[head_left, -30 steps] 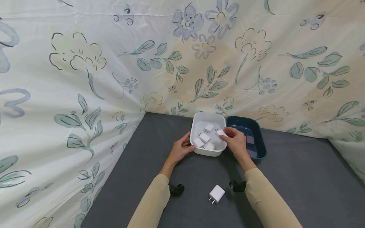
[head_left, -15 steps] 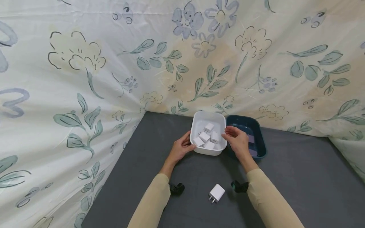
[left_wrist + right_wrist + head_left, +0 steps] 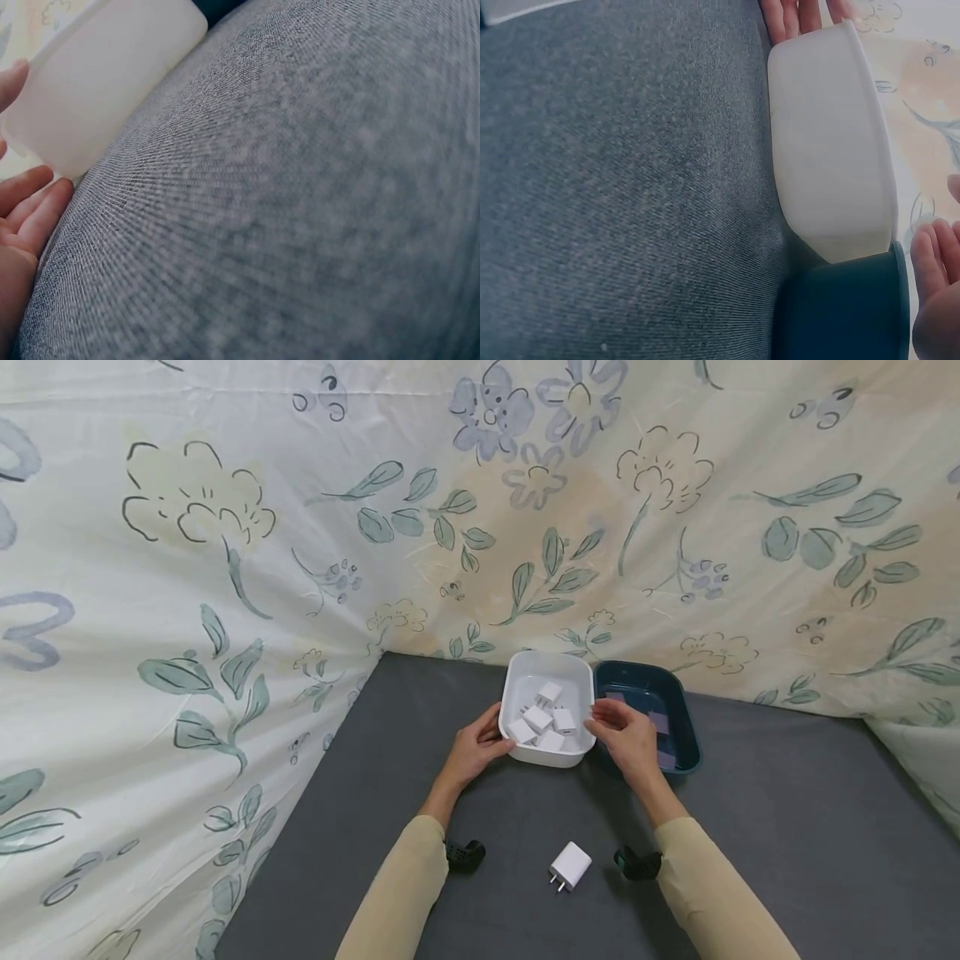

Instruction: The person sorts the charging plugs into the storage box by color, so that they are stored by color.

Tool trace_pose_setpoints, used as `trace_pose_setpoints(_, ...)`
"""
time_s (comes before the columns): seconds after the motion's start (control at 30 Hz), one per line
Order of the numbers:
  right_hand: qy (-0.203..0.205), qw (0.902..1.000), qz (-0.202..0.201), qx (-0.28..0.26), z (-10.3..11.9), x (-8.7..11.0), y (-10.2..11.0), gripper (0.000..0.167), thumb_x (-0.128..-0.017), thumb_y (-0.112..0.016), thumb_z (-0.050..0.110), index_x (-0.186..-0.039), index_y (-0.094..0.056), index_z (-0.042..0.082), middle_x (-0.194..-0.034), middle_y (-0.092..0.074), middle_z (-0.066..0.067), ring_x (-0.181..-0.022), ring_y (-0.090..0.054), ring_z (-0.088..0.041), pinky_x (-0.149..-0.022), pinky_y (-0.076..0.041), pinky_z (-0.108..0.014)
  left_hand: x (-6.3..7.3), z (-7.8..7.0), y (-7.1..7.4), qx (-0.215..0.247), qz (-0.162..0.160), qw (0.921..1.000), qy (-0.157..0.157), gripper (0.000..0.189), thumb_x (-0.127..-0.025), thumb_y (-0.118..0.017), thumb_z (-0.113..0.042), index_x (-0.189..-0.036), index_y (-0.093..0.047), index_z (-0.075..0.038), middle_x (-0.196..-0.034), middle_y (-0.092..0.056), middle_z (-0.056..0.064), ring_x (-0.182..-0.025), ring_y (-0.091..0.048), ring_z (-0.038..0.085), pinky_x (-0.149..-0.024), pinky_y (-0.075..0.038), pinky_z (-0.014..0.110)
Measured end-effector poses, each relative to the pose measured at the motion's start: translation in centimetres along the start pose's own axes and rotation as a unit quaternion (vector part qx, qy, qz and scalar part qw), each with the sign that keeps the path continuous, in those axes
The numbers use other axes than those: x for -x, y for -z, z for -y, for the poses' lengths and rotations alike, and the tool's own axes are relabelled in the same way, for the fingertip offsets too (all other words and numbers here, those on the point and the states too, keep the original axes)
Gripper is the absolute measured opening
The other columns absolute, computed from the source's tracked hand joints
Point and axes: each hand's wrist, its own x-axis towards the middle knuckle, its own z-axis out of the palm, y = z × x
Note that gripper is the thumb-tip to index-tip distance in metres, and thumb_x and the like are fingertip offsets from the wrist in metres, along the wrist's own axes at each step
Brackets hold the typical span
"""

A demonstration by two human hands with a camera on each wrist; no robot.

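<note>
My left hand (image 3: 472, 752) holds the near left corner of a white plastic tub (image 3: 543, 757), thumb at the front rim and fingers along its left wall. Inside lie several white plug-in phone chargers; one charger (image 3: 563, 721) sits nearest the right wall, prongs pointing away. My right hand (image 3: 630, 742) hovers over the touching rims of the white tub and a dark blue tub (image 3: 680, 697), fingers loosely bent, nothing in them. In the right wrist view its fingers (image 3: 928, 259) show just above the blue rim. Another charger (image 3: 570, 865) lies alone on the grey cloth, between the forearms.
Purple pieces (image 3: 658, 722) lie inside the dark blue tub, partly hidden by my right hand. Dark grey cloth (image 3: 795, 827) covers the table. A flower-print curtain (image 3: 450, 527) hangs close behind both tubs and along the left side.
The right hand has let go of a charger, which dropped into the white tub and turned over there. That hand then drew slightly right. The left hand stayed on the tub.
</note>
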Motion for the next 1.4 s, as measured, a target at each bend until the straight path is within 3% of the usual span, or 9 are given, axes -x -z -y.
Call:
trace_pose_setpoints(0.2,0.02,0.9998,0.005,-0.008,-0.1,0.8,0.2,0.044,-0.086,-0.076,0.02,-0.126,-0.063,0.006,-0.121,-0.067,-0.013,-0.1,-0.063,-0.01,-0.082,-0.05,-0.005,0.1,0.0,0.0,0.002,-0.006,1.0,-0.003,0.077,-0.09,-0.07,-0.012,-0.153,-0.027,-0.001,-0.147,-0.043,0.028,-0.132,-0.05,0.04,-0.102,-0.051,0.034)
trace_pose_setpoints(0.4,0.036,0.9979,0.004,-0.053,0.0,1.9,0.4,0.044,-0.086,-0.076,0.02,-0.124,-0.064,0.002,-0.121,-0.067,-0.017,-0.093,-0.063,0.0,-0.081,-0.05,-0.005,0.0,0.1,0.0,0.004,-0.015,0.9998,-0.008,0.076,-0.089,-0.07,-0.009,-0.152,-0.028,-0.001,-0.145,-0.045,0.028,-0.13,-0.051,0.04,-0.1,-0.052,0.033)
trace_pose_setpoints(0.7,0.039,0.9941,0.044,-0.091,-0.2,3.6,0.9,0.046,-0.086,-0.076,0.016,-0.126,-0.06,-0.003,-0.122,-0.065,-0.022,-0.095,-0.065,-0.001,-0.081,-0.054,-0.011,0.1,0.0,0.0,0.002,-0.007,1.0,-0.007,0.077,-0.09,-0.07,-0.012,-0.153,-0.027,0.0,-0.147,-0.043,0.029,-0.132,-0.05,0.04,-0.101,-0.051,0.032)
trace_pose_setpoints(0.87,0.043,0.9935,0.066,-0.082,-0.6,4.2,1.2,0.05,-0.085,-0.077,0.021,-0.126,-0.06,-0.002,-0.117,-0.069,-0.014,-0.095,-0.066,0.0,-0.083,-0.054,-0.011,0.1,0.1,0.0,-0.003,-0.014,0.9999,-0.008,0.076,-0.09,-0.071,-0.012,-0.153,-0.028,-0.002,-0.146,-0.044,0.027,-0.131,-0.051,0.038,-0.101,-0.051,0.034)
trace_pose_setpoints(1.3,0.038,0.9825,0.155,-0.096,-2.3,6.5,1.8,0.051,-0.084,-0.078,0.018,-0.126,-0.059,-0.004,-0.122,-0.062,-0.029,-0.102,-0.07,-0.015,-0.083,-0.056,-0.016,0.0,0.0,-0.1,0.007,-0.005,0.9999,-0.01,0.076,-0.091,-0.069,-0.012,-0.153,-0.027,-0.001,-0.147,-0.042,0.028,-0.132,-0.049,0.04,-0.099,-0.052,0.03)
trace_pose_setpoints(1.4,0.047,0.9765,0.179,-0.11,-2.8,6.9,1.7,0.053,-0.083,-0.077,0.012,-0.127,-0.056,-0.01,-0.121,-0.062,-0.031,-0.104,-0.07,-0.022,-0.084,-0.056,-0.018,0.0,0.0,-0.1,0.003,-0.003,0.9999,-0.012,0.076,-0.091,-0.069,-0.011,-0.153,-0.027,0.0,-0.148,-0.042,0.028,-0.132,-0.049,0.041,-0.1,-0.052,0.031)
